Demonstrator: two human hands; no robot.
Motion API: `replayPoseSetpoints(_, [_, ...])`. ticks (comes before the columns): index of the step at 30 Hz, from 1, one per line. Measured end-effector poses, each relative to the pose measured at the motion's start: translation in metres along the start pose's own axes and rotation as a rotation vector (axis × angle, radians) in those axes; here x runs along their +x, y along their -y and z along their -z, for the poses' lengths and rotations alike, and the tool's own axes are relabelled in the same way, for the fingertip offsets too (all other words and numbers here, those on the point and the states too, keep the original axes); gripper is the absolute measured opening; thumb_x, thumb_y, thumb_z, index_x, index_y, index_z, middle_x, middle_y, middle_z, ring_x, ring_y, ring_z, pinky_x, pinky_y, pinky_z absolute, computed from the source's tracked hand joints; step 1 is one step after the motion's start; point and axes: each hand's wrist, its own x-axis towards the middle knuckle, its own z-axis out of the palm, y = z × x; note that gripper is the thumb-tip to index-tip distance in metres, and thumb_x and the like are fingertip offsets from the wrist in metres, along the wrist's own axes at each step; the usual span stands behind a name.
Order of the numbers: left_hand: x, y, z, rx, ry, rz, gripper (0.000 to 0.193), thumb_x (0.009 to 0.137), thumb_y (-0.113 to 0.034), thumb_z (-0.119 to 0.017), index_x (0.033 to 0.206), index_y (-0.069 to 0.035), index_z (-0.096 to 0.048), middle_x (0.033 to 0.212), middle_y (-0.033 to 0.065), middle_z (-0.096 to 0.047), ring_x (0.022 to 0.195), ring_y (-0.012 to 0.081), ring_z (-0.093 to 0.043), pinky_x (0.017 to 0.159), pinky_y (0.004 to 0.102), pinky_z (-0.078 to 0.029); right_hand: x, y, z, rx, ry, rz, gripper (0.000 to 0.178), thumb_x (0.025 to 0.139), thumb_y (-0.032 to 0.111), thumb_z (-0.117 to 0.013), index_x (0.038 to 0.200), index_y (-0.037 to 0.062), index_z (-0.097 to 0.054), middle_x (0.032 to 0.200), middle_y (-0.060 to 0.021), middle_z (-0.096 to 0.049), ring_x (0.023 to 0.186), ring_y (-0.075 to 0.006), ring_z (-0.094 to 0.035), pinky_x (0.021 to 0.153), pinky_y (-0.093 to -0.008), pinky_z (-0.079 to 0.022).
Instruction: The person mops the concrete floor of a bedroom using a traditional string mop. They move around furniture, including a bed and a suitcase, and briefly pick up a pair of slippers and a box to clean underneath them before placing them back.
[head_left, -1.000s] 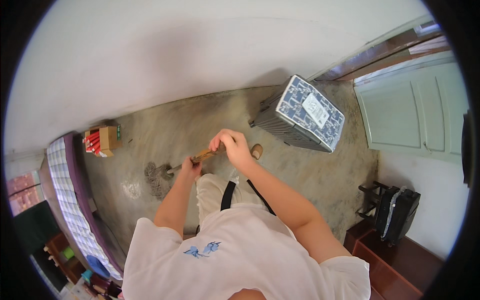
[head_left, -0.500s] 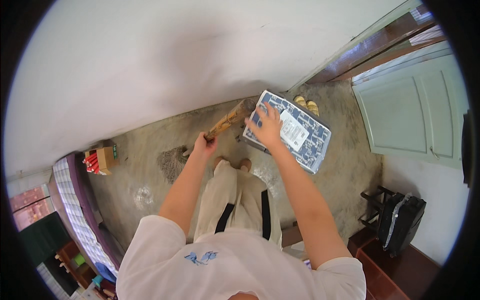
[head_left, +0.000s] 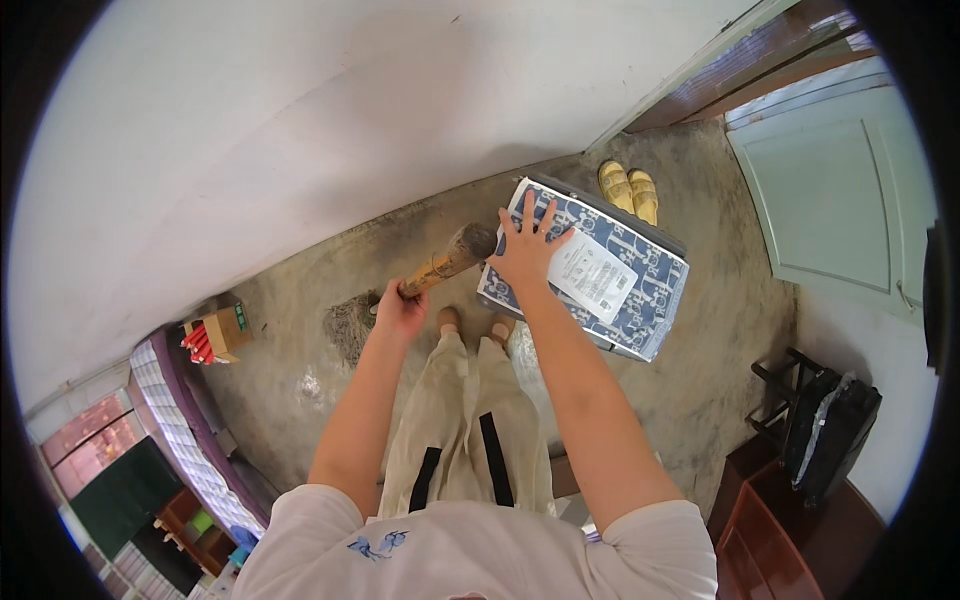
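My left hand (head_left: 402, 312) is closed around the wooden handle of a mop (head_left: 440, 272). The handle's thick, dark upper end rises toward the box, and grey mop strands (head_left: 348, 328) rest on the floor beyond my fist. My right hand (head_left: 527, 250) lies with fingers spread over the left part of a blue box (head_left: 640, 272) with white figures and a white label. The handle's end is close to my right hand; whether they touch I cannot tell. Under the box shows a dark grey edge of something mostly hidden.
Yellow slippers (head_left: 628, 192) lie behind the box by the white wall (head_left: 300, 150). At right are a pale green door (head_left: 830, 190), a black stool (head_left: 780, 390) and a black bag (head_left: 835, 430) on a brown cabinet. A carton with red items (head_left: 228, 335) and a bed (head_left: 180, 420) stand at left.
My right hand has settled flatter on the box, its fingers spread wider. The mop handle's upper end has shifted left and down. The whole view has shifted a little.
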Motion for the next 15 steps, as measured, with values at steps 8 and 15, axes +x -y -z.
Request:
replayPoseSetpoints(8, [0.036, -0.026, 0.011, -0.019, -0.025, 0.025, 0.012, 0.089, -0.011, -0.048, 0.082, -0.001, -0.046, 0.085, 0.0073, -0.054, 0.080, 0.0191, -0.056, 0.071, 0.0302, -0.053, -0.024, -0.022, -0.025, -0.060, 0.030, 0.039, 0.070, 0.067, 0.051, -0.064, 0.131, 0.0307, -0.045, 0.152, -0.0097, -0.006, 0.136, -0.0431, 0.004, 0.093, -0.0761, -0.004])
replayPoseSetpoints(15, [0.069, -0.039, 0.035, 0.018, -0.059, 0.114, 0.011, 0.089, -0.013, -0.048, 0.084, -0.004, -0.047, 0.086, 0.0067, -0.053, 0.080, 0.0204, -0.055, 0.073, 0.0333, -0.050, -0.067, -0.051, -0.044, -0.186, 0.194, 0.118, 0.072, 0.068, 0.054, -0.064, 0.133, 0.0323, -0.042, 0.152, -0.0100, -0.007, 0.136, -0.0443, -0.001, 0.095, -0.0747, -0.004])
